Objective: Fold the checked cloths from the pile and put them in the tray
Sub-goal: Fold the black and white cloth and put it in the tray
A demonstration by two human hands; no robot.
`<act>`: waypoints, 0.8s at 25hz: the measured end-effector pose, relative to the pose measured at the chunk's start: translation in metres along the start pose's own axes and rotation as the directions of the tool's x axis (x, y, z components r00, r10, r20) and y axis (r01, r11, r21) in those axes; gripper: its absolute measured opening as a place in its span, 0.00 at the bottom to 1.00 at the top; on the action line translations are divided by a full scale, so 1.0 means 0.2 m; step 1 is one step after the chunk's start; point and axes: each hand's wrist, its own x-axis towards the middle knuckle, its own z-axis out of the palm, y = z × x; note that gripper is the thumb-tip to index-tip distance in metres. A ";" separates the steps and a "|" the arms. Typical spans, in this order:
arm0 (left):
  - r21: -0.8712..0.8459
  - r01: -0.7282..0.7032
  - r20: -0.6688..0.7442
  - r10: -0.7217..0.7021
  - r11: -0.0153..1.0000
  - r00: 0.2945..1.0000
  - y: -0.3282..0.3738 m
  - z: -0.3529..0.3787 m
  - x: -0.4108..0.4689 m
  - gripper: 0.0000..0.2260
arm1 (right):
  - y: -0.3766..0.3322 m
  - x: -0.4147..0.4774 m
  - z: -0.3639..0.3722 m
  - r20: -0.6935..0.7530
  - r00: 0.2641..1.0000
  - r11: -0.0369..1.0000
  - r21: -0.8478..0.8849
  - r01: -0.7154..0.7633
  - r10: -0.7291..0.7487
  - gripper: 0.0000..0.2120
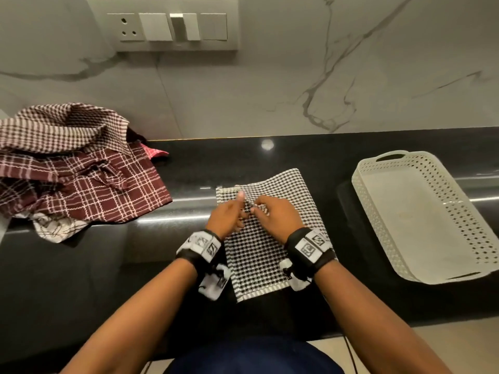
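Two hands work over one black table (81, 279); the left hand (226, 215) and right hand (278, 214) meet on one black-and-white checked cloth (286, 184) lying flat at the table's centre, both pinching a fold in it; one white perforated tray (363, 201) sits apart to the right; one pile (81, 171) of at least four maroon, pink and white checked cloths lies far left.

Dim indoor light, glare streaks on countertop (172, 220), wide-angle edge distortion
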 end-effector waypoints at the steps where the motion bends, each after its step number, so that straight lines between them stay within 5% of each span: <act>1: -0.099 0.072 0.016 -0.071 0.993 0.997 0.04 -0.03 0.06 0.26 | -0.06 0.00 0.05 0.039 0.999 0.997 -0.062 0.034 -0.032 0.11; 5: 0.168 0.021 -0.126 0.000 0.986 0.992 0.05 -0.13 0.27 0.14 | -0.15 -0.07 0.20 0.283 0.959 0.991 -0.125 0.057 -0.019 0.19; 10: 0.318 0.024 -0.145 0.024 0.948 0.989 -0.02 -0.24 0.36 0.16 | -0.01 -0.31 0.23 0.461 0.887 0.990 -0.120 0.073 -0.009 0.15; 20: 0.097 0.032 -0.176 -0.015 0.995 0.984 -0.08 -0.33 0.38 0.06 | -0.07 -0.42 0.26 0.433 0.857 0.932 -0.091 0.350 -0.279 0.10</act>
